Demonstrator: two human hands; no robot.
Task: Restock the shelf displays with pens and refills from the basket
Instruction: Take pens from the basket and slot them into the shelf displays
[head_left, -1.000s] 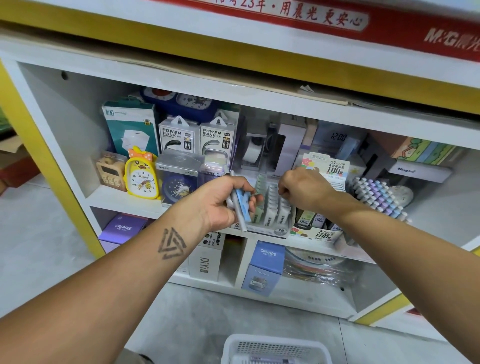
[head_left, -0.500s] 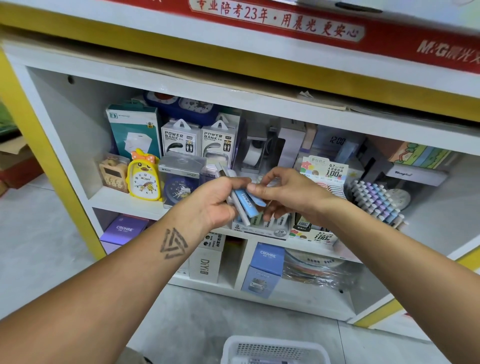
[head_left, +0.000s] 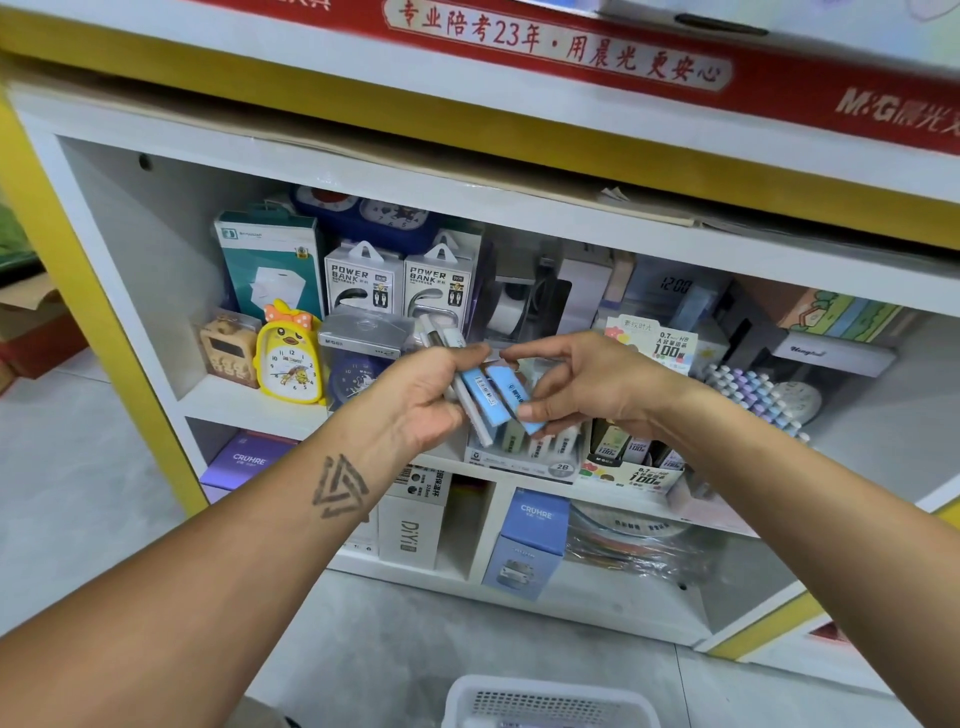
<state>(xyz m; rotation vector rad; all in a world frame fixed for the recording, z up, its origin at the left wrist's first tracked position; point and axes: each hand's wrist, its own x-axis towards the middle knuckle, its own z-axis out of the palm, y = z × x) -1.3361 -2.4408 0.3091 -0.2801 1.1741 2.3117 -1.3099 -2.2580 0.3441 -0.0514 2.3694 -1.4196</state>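
Note:
My left hand (head_left: 426, 395) grips a fanned bunch of slim refill packs (head_left: 483, 397), some blue, some white, in front of the middle shelf. My right hand (head_left: 582, 387) pinches the rightmost blue pack (head_left: 511, 395) of that bunch between thumb and fingers. Just below and behind the hands stands a display box of lead refills (head_left: 524, 457) marked 2B, partly hidden by both hands. A second refill display box (head_left: 636, 470) marked 0.7 stands to its right. The white basket (head_left: 550, 701) shows at the bottom edge.
The middle shelf holds a yellow duck clock (head_left: 290, 358), power bank boxes (head_left: 363, 283), a tape dispenser (head_left: 511, 312) and a rack of pastel pens (head_left: 753, 400). Boxes fill the lower shelf (head_left: 535, 540). A yellow shelf post (head_left: 104, 332) stands on the left.
My right hand came back from the refill display box to the bunch in my left hand and took hold of a blue pack. The left hand stayed nearly still.

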